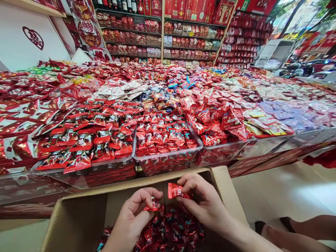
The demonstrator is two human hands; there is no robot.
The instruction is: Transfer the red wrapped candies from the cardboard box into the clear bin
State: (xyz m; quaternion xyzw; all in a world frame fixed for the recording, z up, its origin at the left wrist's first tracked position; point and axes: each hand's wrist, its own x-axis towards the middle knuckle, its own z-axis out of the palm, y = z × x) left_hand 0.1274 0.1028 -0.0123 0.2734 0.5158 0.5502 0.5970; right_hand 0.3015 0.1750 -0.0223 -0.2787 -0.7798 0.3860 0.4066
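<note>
Between the thumb and fingers of my right hand [201, 199] is a red wrapped candy [174, 190] with white lettering. My left hand [136, 211] is pinched on a second red wrapped candy [151, 208], mostly hidden by the fingers. Both hands are over an open cardboard box [76, 210], which holds a heap of small red wrapped candies [170, 231]. Just beyond the box stands a clear plastic bin [168, 155] full of similar small red candies [162, 133].
Left of that bin, another holds black-and-red packets [102, 148]. On its right are red triangular packs [210, 120]. Many more sweets spread behind, up to stocked shelves [162, 38]. At lower right, a person's legs [301, 227] are on the tiled floor [278, 185].
</note>
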